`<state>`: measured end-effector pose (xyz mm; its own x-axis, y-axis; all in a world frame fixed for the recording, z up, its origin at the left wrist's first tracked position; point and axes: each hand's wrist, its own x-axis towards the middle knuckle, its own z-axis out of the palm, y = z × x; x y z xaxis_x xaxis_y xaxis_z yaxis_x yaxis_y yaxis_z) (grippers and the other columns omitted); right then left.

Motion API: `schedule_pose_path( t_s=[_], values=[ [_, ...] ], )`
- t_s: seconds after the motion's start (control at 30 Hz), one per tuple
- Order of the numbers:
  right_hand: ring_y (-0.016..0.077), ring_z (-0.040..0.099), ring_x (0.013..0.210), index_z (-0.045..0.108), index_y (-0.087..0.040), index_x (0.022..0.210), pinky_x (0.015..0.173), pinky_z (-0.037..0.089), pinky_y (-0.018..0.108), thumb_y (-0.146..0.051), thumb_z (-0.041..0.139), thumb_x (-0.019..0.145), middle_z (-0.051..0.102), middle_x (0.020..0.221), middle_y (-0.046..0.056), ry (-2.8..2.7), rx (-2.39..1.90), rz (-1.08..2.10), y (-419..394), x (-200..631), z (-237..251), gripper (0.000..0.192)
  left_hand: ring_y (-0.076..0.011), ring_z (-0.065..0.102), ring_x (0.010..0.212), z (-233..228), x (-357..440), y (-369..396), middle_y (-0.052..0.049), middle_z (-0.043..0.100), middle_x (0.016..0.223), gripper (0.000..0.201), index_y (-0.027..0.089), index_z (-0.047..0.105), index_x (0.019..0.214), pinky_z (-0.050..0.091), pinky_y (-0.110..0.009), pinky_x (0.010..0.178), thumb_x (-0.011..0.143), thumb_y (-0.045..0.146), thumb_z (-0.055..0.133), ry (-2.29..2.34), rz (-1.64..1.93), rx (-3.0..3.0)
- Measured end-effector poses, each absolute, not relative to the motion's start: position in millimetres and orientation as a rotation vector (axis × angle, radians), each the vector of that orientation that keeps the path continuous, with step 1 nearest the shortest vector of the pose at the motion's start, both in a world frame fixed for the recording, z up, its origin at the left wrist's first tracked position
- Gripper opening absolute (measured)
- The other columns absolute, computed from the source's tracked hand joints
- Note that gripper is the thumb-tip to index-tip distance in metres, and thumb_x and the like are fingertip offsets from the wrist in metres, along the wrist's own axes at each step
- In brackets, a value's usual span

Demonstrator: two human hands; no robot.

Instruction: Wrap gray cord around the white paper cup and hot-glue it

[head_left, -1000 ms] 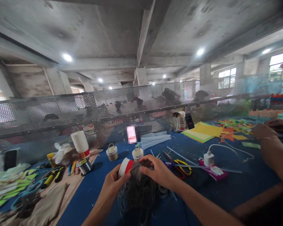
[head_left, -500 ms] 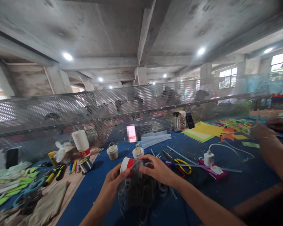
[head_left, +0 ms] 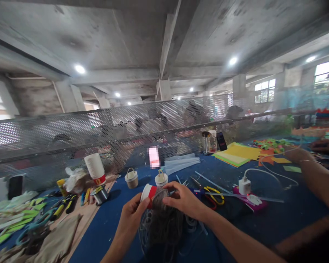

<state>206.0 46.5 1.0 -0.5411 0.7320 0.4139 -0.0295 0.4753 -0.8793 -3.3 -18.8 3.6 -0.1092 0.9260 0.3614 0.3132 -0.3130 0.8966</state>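
My left hand (head_left: 132, 214) is closed around the rim end of a red and white paper cup (head_left: 147, 193), which lies tilted on its side. Grey cord (head_left: 160, 196) is wound about the cup's other end. My right hand (head_left: 184, 199) has its thumb and fingers closed on that wound cord and the cup's end. Below both hands hangs a loose dark heap of cord (head_left: 164, 228) over the blue table. Just beyond the cup stand two small white and beige baskets with handles, one at the left (head_left: 131, 179) and one nearer (head_left: 161, 179).
Stacked paper cups (head_left: 94, 168) and a wire spool (head_left: 99, 194) stand left. Yellow-handled pliers (head_left: 215, 195) and a white charger (head_left: 244, 186) lie right. Coloured sheets (head_left: 233, 154) lie farther back, near another person's arm (head_left: 312, 171). A perforated metal screen (head_left: 142, 128) runs behind.
Both hands keep hold of the cup and cord, with the cup turned slightly. The whole view has shifted a little. At the right, the other person's hand has moved left.
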Motion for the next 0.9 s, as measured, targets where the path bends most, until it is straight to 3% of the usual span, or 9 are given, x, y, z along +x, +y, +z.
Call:
schedule_pose_path(
  t_s=[0.1, 0.3, 0.5, 0.6, 0.77, 0.9],
  values=[
    [0.0195, 0.065, 0.090, 0.061, -0.019, 0.115, 0.079, 0.052, 0.030, -0.035, 0.070, 0.079, 0.066, 0.111, 0.006, -1.870, -0.584, 1.159, 46.9, 205.9, 0.0, 0.040, -0.0169, 0.053, 0.070, 2.3, -3.6, -17.6, 0.000, 0.063, 0.070, 0.033, 0.016, 0.063, 0.068, 0.042, -0.023, 0.064, 0.084, 0.044, 0.056, 1.459, 1.500, 1.621],
    [0.0200, 0.065, 0.091, 0.060, -0.019, 0.117, 0.080, 0.052, 0.030, -0.039, 0.070, 0.080, 0.065, 0.112, 0.006, -1.873, -0.563, 1.161, 48.9, 206.0, -2.5, 0.043, -0.0160, 0.052, 0.070, -5.4, -6.5, -14.3, 0.000, 0.060, 0.073, 0.029, 0.017, 0.064, 0.078, 0.043, -0.022, 0.065, 0.085, 0.045, 0.057, 1.388, 1.564, 1.472],
    [0.0223, 0.064, 0.097, 0.060, -0.019, 0.120, 0.080, 0.051, 0.031, -0.049, 0.055, 0.090, 0.066, 0.113, 0.008, -1.929, -0.548, 1.152, 50.8, 209.0, -1.4, 0.042, -0.0157, 0.052, 0.069, 1.7, -5.7, -16.5, 0.000, 0.060, 0.072, 0.034, 0.017, 0.061, 0.073, 0.041, -0.021, 0.065, 0.085, 0.048, 0.057, 1.381, 1.535, 1.525],
    [0.0213, 0.065, 0.088, 0.064, -0.018, 0.112, 0.071, 0.050, 0.029, -0.050, 0.059, 0.087, 0.068, 0.107, 0.008, -1.915, -0.627, 1.149, 52.5, 210.7, 0.1, 0.041, -0.0168, 0.053, 0.070, 6.4, -2.7, -18.9, 0.000, 0.060, 0.071, 0.035, 0.018, 0.060, 0.073, 0.041, -0.021, 0.064, 0.085, 0.050, 0.057, 1.410, 1.513, 1.545],
    [0.0186, 0.062, 0.078, 0.068, -0.016, 0.088, 0.070, 0.046, 0.027, -0.039, 0.065, 0.084, 0.069, 0.083, 0.003, -1.843, -0.714, 1.023, 55.1, 213.0, 5.0, 0.024, -0.0181, 0.055, 0.074, 8.0, 1.7, -22.1, 0.001, 0.058, 0.067, 0.032, 0.019, 0.058, 0.068, 0.040, -0.021, 0.060, 0.084, 0.047, 0.058, 1.435, 1.470, 1.577],
    [0.0177, 0.061, 0.075, 0.068, -0.015, 0.085, 0.068, 0.045, 0.026, -0.036, 0.064, 0.084, 0.068, 0.079, 0.003, -1.803, -0.756, 0.970, 55.3, 214.7, 9.6, 0.021, -0.0173, 0.053, 0.068, 6.6, 2.9, -22.8, 0.001, 0.060, 0.068, 0.032, 0.019, 0.061, 0.070, 0.039, -0.021, 0.056, 0.084, 0.048, 0.057, 1.450, 1.412, 1.563]
  ],
)
